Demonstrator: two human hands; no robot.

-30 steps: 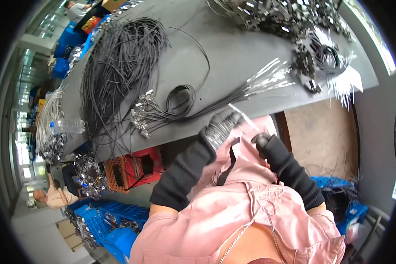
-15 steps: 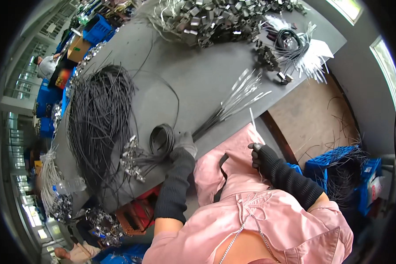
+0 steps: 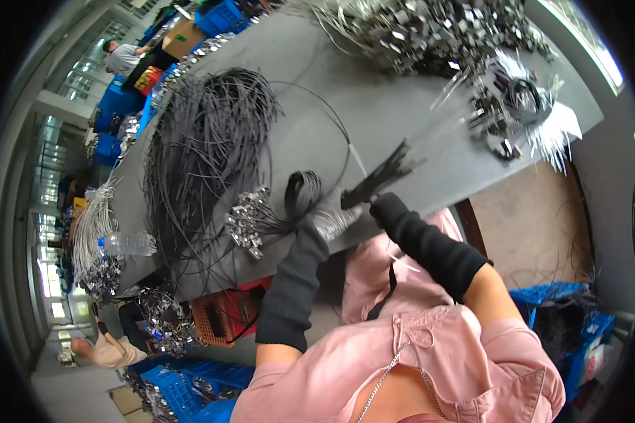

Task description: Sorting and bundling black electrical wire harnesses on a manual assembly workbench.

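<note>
My left hand (image 3: pixel 331 220), in a grey glove, is closed around a bundle of black cables (image 3: pixel 381 175) at the table's front edge. The bundle fans out to the right, its far ends blurred. Left of this hand, the bundle makes a loop (image 3: pixel 303 192) and ends in a cluster of shiny metal connectors (image 3: pixel 248 222). My right hand (image 3: pixel 372 203) is beside the bundle, just right of my left hand; its fingers are mostly hidden and blurred. A thin white strip (image 3: pixel 357 159) stands beyond my hands, near a single curved cable.
A large heap of black cables (image 3: pixel 208 148) covers the table's left. Metal parts (image 3: pixel 437 35) are piled at the back, with a coiled cable bundle (image 3: pixel 528 102) at right. Blue crates (image 3: pixel 550 292) flank me. A plastic bottle (image 3: pixel 128 244) lies left. Two people are farther off.
My right hand has moved up and left from my lap to the cable bundle. My left hand still grips the bundle. The whole view has shifted, placing the table contents farther right.
</note>
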